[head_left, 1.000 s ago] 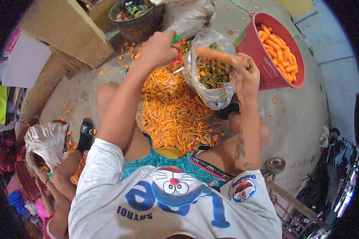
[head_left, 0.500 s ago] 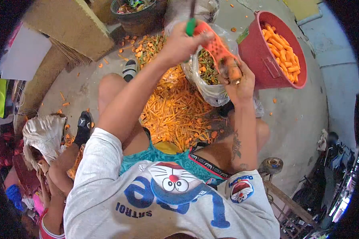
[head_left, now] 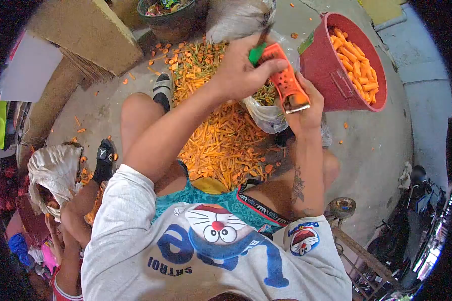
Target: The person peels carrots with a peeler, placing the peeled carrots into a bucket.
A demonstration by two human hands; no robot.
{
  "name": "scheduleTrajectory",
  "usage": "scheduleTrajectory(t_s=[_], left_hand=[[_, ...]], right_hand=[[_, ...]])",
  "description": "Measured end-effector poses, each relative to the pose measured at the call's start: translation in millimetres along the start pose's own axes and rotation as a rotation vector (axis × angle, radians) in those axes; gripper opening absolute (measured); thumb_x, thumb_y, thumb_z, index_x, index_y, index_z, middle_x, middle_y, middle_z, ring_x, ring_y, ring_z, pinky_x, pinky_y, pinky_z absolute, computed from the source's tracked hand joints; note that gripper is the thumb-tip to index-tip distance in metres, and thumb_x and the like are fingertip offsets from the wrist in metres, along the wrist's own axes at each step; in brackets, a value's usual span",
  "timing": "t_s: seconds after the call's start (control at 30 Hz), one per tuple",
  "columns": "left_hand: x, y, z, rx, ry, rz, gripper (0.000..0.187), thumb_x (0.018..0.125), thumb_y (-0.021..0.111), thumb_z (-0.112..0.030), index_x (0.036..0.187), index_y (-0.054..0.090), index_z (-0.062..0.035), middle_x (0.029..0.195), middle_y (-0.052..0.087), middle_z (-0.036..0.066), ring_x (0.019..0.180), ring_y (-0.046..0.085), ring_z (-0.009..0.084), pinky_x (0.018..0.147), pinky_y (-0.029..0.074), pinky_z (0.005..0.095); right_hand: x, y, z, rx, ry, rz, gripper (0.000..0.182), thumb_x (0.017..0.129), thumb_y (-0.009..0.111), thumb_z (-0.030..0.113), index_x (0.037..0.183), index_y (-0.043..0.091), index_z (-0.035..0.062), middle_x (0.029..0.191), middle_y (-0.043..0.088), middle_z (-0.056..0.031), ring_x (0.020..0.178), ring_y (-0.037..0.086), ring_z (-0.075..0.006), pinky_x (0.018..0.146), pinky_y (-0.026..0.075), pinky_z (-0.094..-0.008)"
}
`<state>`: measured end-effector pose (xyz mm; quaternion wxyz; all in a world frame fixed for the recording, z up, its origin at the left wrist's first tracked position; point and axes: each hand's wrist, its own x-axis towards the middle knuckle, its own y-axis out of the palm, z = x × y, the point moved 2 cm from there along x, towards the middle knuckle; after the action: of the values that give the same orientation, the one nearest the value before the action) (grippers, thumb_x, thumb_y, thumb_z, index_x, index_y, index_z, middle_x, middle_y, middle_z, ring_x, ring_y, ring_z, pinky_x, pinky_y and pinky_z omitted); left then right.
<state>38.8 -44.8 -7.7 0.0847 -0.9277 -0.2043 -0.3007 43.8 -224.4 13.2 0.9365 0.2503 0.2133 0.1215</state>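
In my left hand (head_left: 248, 70) is an orange-red peeler (head_left: 285, 78) with dark holes in its handle and a metal blade at its lower end. A green handle (head_left: 257, 53), with a blurred dark blade beyond it, also sticks out of that closed hand. My right hand (head_left: 309, 108) is curled behind the peeler's blade end, around a carrot (head_left: 297, 98) that is mostly hidden. Below both hands, a pile of carrot peelings (head_left: 216, 145) covers the floor between my legs. A clear plastic bag (head_left: 266, 114) with green and orange scraps stands under the peeler.
A tilted red bucket (head_left: 316, 70) holds peeled carrots (head_left: 355, 65) at the right. A dark bin (head_left: 168, 22) and a pale sack (head_left: 236, 20) stand at the back. A cardboard box (head_left: 90, 35) is back left. Another person's leg (head_left: 80, 210) reaches in at lower left.
My left hand has moved slightly right and down, bringing the peeler's blade end lower over the carrot. The peeler now hides most of the carrot. My right hand stays near the same spot.
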Motion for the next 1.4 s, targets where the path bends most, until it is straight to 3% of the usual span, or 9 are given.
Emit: scheduleTrajectory(t_s=[0.2, 0.33, 0.4, 0.63, 0.8, 0.9, 1.03, 1.13, 1.4], left_hand=[[46, -56, 21, 0.160, -0.169, -0.201, 0.024, 0.087, 0.081, -0.021, 0.098, 0.070, -0.0026, 0.071, 0.065, -0.003, 0.067, 0.061, 0.0105, 0.065, 0.052, 0.0283], [3, -4, -11, -0.037, -0.018, -0.047, 0.017, 0.089, 0.077, -0.015, 0.098, 0.070, -0.0031, 0.072, 0.066, -0.002, 0.063, 0.062, 0.0103, 0.060, 0.051, 0.0269], [-1, 0, -21, 0.015, 0.253, 0.076, 0.012, 0.090, 0.075, -0.011, 0.100, 0.071, -0.0049, 0.074, 0.068, -0.001, 0.060, 0.061, 0.0082, 0.053, 0.048, 0.0241], [29, -44, 13, -0.017, -0.264, -0.228, 0.014, 0.090, 0.076, -0.014, 0.097, 0.069, -0.0036, 0.077, 0.069, 0.000, 0.064, 0.063, 0.0079, 0.058, 0.052, 0.0253], [2, -2, -17, -0.022, 0.101, 0.024, 0.016, 0.091, 0.075, -0.017, 0.097, 0.069, -0.0038, 0.078, 0.069, 0.000, 0.068, 0.062, 0.0086, 0.063, 0.051, 0.0269], [44, -59, 19, 0.122, -0.061, -0.180, 0.015, 0.091, 0.076, -0.015, 0.097, 0.068, -0.0037, 0.081, 0.069, 0.000, 0.070, 0.062, 0.0083, 0.062, 0.051, 0.0269], [28, -46, 12, 0.097, -0.160, -0.251, 0.015, 0.089, 0.078, -0.012, 0.095, 0.068, -0.0036, 0.081, 0.069, 0.000, 0.072, 0.062, 0.0082, 0.063, 0.051, 0.0270], [-4, -2, -16, -0.079, 0.019, 0.031, 0.016, 0.087, 0.080, -0.012, 0.095, 0.069, -0.0039, 0.080, 0.069, 0.000, 0.071, 0.062, 0.0083, 0.062, 0.050, 0.0257], [36, -58, 23, -0.009, -0.157, -0.244, 0.018, 0.087, 0.079, -0.008, 0.100, 0.067, -0.0014, 0.083, 0.070, 0.000, 0.074, 0.063, 0.0092, 0.069, 0.054, 0.0276]], right_hand=[[15, -38, -2, 0.249, 0.140, 0.662, 0.042, 0.102, 0.049, 0.027, 0.129, 0.058, -0.0040, 0.103, 0.068, -0.0093, 0.087, 0.065, -0.0192, 0.074, 0.052, -0.0313], [17, -30, -4, 0.265, 0.127, 0.592, 0.041, 0.101, 0.049, 0.026, 0.129, 0.058, -0.0038, 0.102, 0.068, -0.0091, 0.084, 0.065, -0.0185, 0.073, 0.052, -0.0299], [3, -6, -3, 0.013, 0.012, -0.053, 0.041, 0.103, 0.047, 0.030, 0.128, 0.056, -0.0009, 0.088, 0.059, -0.0047, 0.070, 0.050, -0.0122, 0.055, 0.039, -0.0246], [13, -32, -1, 0.061, 0.018, 0.481, 0.040, 0.103, 0.047, 0.029, 0.124, 0.059, -0.0027, 0.097, 0.063, -0.0068, 0.079, 0.058, -0.0141, 0.059, 0.046, -0.0272], [-14, 18, 5, 0.051, -0.019, -0.146, 0.043, 0.104, 0.045, 0.027, 0.131, 0.054, -0.0052, 0.092, 0.060, -0.0053, 0.072, 0.054, -0.0117, 0.053, 0.042, -0.0236], [10, -34, -5, 0.045, 0.062, 0.390, 0.043, 0.103, 0.046, 0.027, 0.130, 0.056, -0.0049, 0.102, 0.065, -0.0074, 0.080, 0.060, -0.0125, 0.055, 0.044, -0.0238], [13, -30, -4, 0.154, 0.076, 0.482, 0.043, 0.103, 0.046, 0.028, 0.130, 0.057, -0.0039, 0.110, 0.067, -0.0095, 0.082, 0.063, -0.0131, 0.055, 0.044, -0.0236], [10, -30, -10, -0.073, -0.105, 0.089, 0.043, 0.103, 0.046, 0.029, 0.133, 0.056, -0.0011, 0.113, 0.068, -0.0095, 0.084, 0.062, -0.0132, 0.052, 0.039, -0.0216], [13, -33, -1, 0.115, 0.105, 0.511, 0.042, 0.100, 0.051, 0.028, 0.130, 0.059, 0.0001, 0.108, 0.068, -0.0078, 0.086, 0.063, -0.0117, 0.058, 0.046, -0.0227]])
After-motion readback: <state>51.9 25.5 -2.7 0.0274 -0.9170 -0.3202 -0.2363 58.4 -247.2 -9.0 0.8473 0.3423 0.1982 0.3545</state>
